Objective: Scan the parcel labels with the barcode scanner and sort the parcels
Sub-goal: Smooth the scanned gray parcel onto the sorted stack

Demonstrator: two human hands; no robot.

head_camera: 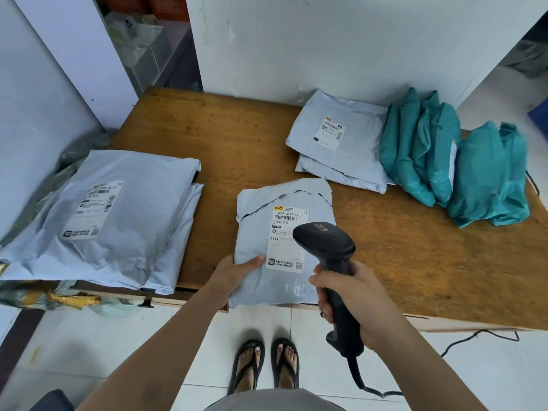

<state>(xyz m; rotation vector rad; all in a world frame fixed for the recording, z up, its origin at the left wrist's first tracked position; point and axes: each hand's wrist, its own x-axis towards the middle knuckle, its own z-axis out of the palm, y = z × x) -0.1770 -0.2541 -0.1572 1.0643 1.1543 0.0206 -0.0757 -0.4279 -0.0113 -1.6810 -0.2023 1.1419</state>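
Note:
A grey plastic parcel (258, 232) lies at the near edge of the wooden table (213, 137), its white label (284, 247) facing up. My left hand (234, 274) grips the parcel's near left corner, thumb on top. My right hand (353, 301) holds the handle of a black barcode scanner (326, 244). The scanner's head hovers just over the right side of the label and hides part of it. The scanner's cable (358, 375) hangs down toward the floor.
A stack of grey parcels (112, 221) fills the table's left end. Two more grey parcels (341, 143) lie at the back right, beside several teal parcels (444, 161) leaning together. A white wall stands behind. Bare wood lies between the piles.

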